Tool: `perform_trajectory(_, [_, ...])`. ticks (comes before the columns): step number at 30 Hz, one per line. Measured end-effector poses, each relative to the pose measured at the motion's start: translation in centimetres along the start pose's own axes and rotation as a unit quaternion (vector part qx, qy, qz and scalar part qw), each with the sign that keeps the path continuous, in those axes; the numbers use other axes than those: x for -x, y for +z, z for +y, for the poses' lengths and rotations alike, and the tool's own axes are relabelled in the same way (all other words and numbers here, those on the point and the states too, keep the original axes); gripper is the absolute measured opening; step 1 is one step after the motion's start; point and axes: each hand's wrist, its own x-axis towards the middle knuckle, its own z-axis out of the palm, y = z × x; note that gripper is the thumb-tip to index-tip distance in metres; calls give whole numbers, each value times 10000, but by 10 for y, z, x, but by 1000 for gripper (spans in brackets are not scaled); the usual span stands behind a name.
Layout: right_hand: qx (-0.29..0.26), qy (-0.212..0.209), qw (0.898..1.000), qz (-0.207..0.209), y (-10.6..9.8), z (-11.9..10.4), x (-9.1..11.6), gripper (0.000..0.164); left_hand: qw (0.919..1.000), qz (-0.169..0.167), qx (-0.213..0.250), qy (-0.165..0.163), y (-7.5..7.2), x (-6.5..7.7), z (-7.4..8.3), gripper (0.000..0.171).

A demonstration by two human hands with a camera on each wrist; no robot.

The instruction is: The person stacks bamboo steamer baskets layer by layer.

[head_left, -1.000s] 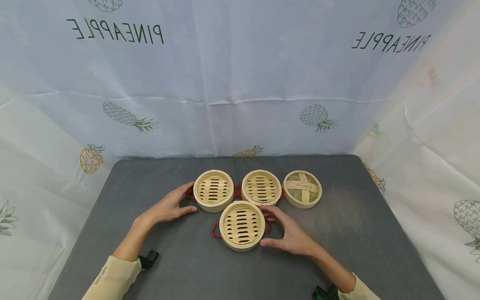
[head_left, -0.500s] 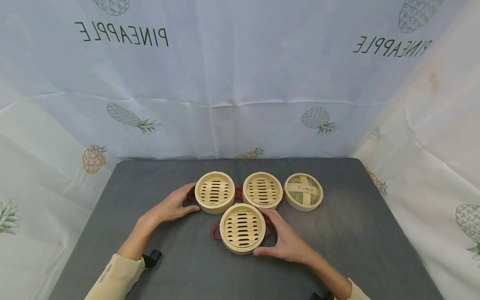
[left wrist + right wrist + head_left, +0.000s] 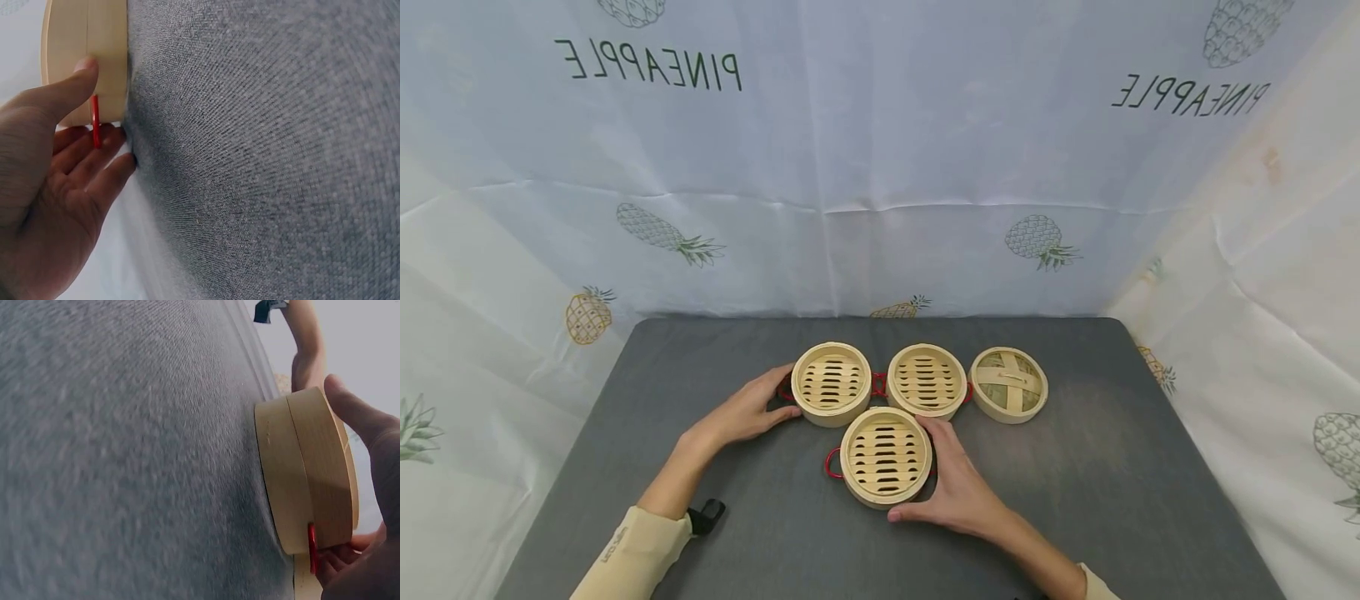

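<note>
A round bamboo steamer basket (image 3: 886, 457) with slatted base and red side handles sits front centre on the table. My right hand (image 3: 958, 483) wraps its right side, thumb along the front wall, fingers round by the handle (image 3: 312, 547). Behind, on the left, is a second steamer basket (image 3: 831, 382). My left hand (image 3: 745, 410) holds its left side, thumb (image 3: 86, 65) against the wall and fingers behind the red handle (image 3: 95, 122). A third steamer basket (image 3: 927, 377) stands beside it on the right, its front partly hidden by the front basket.
A round woven bamboo lid (image 3: 1009, 385) with crossed strips lies to the right of the back baskets. The dark grey table (image 3: 760, 533) ends at the rear against a white curtain (image 3: 850, 167) printed with pineapples.
My right hand has closed in on the front basket, its thumb sliding left along the front wall. My left hand keeps its place. The view has shifted slightly.
</note>
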Motion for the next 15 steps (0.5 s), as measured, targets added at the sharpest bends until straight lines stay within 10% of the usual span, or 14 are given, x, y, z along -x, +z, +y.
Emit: perform_trajectory(15, [-22, 81, 9999, 75, 10, -4, -4, 137, 10000, 32, 29, 27, -1, 0, 1, 77])
